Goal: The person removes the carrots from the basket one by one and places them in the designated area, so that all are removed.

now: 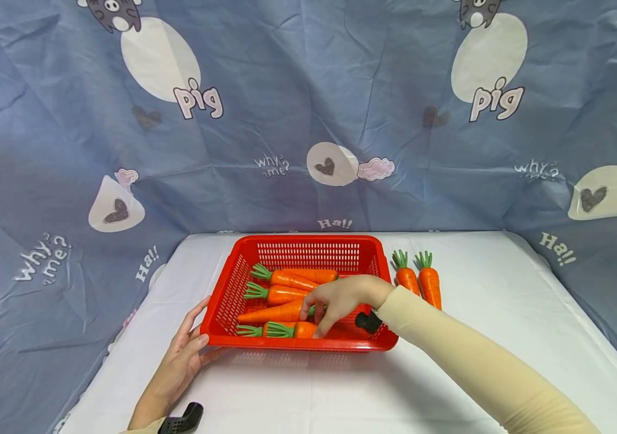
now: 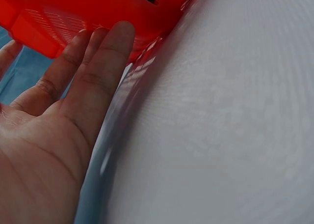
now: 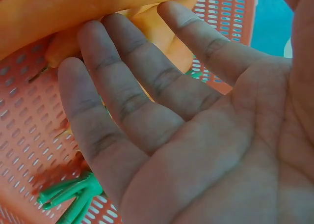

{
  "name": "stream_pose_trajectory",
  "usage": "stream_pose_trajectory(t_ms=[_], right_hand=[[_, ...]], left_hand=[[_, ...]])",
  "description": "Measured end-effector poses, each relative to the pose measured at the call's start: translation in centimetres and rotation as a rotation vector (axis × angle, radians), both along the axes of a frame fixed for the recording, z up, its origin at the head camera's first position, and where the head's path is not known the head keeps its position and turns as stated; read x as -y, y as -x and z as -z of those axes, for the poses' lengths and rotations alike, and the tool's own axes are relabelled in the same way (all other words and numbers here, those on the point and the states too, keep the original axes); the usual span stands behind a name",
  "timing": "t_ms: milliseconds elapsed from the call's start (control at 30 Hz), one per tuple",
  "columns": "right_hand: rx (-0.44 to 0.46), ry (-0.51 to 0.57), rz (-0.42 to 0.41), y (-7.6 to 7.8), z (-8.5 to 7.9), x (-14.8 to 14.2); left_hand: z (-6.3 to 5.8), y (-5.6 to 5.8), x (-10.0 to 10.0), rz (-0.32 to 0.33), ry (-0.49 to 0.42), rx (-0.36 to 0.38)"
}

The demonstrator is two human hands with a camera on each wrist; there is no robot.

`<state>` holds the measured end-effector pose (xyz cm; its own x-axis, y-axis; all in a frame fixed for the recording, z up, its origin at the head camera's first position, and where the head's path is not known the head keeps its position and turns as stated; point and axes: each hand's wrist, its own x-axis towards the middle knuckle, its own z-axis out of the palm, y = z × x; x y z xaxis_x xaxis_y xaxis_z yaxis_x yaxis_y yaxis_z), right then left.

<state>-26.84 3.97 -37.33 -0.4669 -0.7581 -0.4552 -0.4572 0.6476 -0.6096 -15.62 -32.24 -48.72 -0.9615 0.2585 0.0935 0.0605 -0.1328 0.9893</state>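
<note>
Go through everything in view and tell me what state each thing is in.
Red basket: upright, partly filled.
Carrots in the basket: lying down, green tops on those plainly visible.
Two loose carrots: outside the basket, tops pointing away.
Left hand: touching the basket's near left corner.
Right hand: inside the basket, at the carrots.
Backdrop: hanging, creased.

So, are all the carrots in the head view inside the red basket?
No, two carrots lie outside on the white cloth, beside the red basket.

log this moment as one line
left hand: touching basket, near left corner | right hand: in basket, among carrots | two carrots: on table, right of basket
</note>
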Motion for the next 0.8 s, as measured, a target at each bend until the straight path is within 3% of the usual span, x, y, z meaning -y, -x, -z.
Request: stream_pose_trajectory(t_ms=[333,567,800], right_hand=[[0.004,-0.053,-0.01,0.2,0.26,0.52],[0.011,-0.049,-0.026,0.41,0.41,0.83],[0.019,-0.039,-0.043,0.32,0.8,1.06]], left_hand=[[0.12,0.15,0.08,0.015,-0.014,-0.022],[0.07,0.3,0.13,0.04,-0.031,-0.065],[0.2,0.22,0.15,0.034,-0.022,-0.056]])
